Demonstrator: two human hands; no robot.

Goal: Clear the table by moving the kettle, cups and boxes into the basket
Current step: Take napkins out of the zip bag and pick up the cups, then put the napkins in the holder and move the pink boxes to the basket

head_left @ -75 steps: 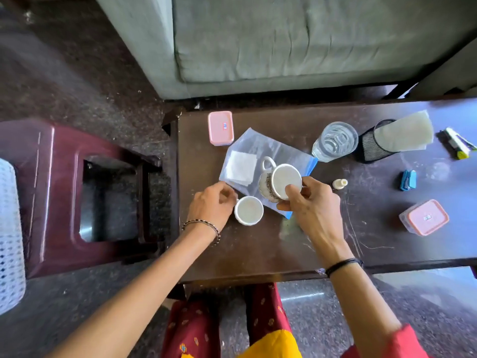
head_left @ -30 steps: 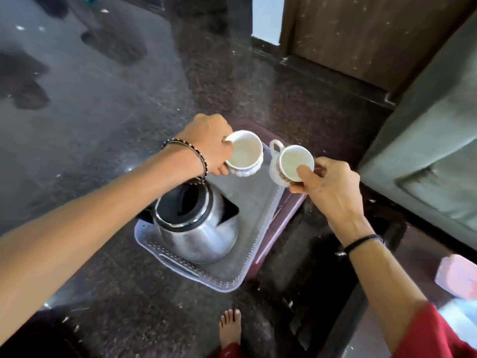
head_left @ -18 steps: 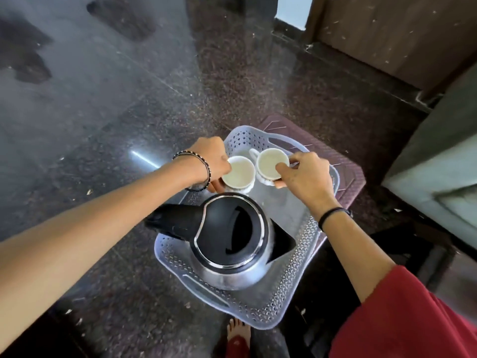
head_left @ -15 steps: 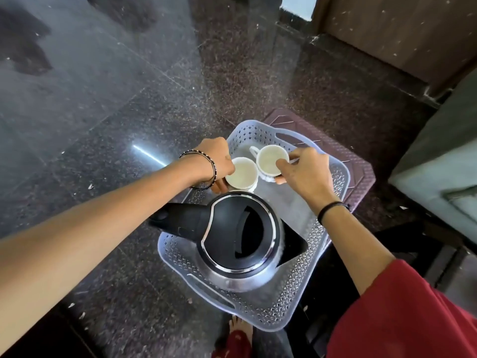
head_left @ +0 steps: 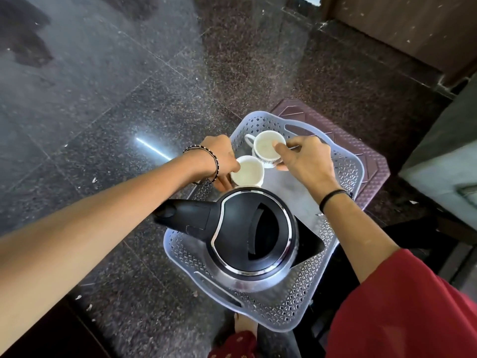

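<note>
A dark, speckled, polished granite floor (head_left: 160, 81) fills most of the view, with a bright streak of reflected light on it and small pale bits of litter scattered over it. A maroon plastic stool with an embossed diamond pattern (head_left: 371, 171) stands on this floor, and just beyond it to the right sits the corner of a grey-green upholstered sofa (head_left: 444, 156). At the top right a brown wooden panel (head_left: 402, 24) rises from a dark stone threshold, and a bare foot (head_left: 244, 322) shows at the bottom edge above a patch of red patterned cloth (head_left: 232, 344).
</note>
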